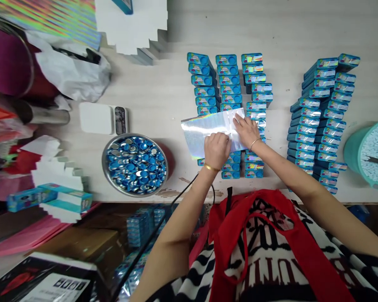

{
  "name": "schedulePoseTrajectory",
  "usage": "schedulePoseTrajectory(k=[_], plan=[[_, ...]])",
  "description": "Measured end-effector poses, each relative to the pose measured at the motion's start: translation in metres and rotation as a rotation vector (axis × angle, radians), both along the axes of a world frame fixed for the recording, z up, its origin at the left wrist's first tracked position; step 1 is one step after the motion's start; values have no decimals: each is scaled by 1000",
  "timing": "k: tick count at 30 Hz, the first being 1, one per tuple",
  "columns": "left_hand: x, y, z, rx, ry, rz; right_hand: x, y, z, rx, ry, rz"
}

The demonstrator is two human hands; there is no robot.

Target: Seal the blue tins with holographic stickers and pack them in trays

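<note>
A shiny holographic sheet (pixel 201 130) lies tilted over the middle rows of small blue boxes (pixel 228 79), hiding part of them. My left hand (pixel 217 150) is closed, fingers curled at the sheet's lower middle. Across the sheet's right part, my right hand (pixel 247 131) has its fingers bent, their tips gripping near a paler strip; the thumb is mostly hidden. Small shiny patches show on the ends of the boxes in the right-hand row (pixel 255 78) of this group, while those in the two rows to its left look plain blue.
Left of the boxes are a metal bowl (pixel 105 178) of blue and silver caps and a small white scale (pixel 96 118). More box rows (pixel 304 134) stand at right, beside a teal tub (pixel 353 149) of white pellets. White cartons (pixel 132 29) sit at the back.
</note>
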State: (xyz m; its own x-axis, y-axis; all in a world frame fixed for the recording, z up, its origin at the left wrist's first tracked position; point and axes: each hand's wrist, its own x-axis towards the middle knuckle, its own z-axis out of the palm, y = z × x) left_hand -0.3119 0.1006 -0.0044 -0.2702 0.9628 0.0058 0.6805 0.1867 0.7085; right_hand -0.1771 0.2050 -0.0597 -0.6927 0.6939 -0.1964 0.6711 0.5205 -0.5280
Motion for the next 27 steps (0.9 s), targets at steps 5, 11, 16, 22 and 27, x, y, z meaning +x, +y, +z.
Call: schedulePoseTrajectory(k=[5, 11, 16, 22, 27], plan=[[43, -64, 49, 47, -429, 338, 40, -37, 33, -182, 358, -319], [90, -100, 37, -33, -963, 478, 123, -132, 76, -753, 576, -568], [121, -126, 4, -180, -979, 398, 164, -174, 77, -753, 567, -643], [134, -131, -28, -188, -677, 378, 176, -184, 49, -594, 441, -618], [134, -124, -39, -149, -357, 334, 173, -169, 21, -586, 382, -604]])
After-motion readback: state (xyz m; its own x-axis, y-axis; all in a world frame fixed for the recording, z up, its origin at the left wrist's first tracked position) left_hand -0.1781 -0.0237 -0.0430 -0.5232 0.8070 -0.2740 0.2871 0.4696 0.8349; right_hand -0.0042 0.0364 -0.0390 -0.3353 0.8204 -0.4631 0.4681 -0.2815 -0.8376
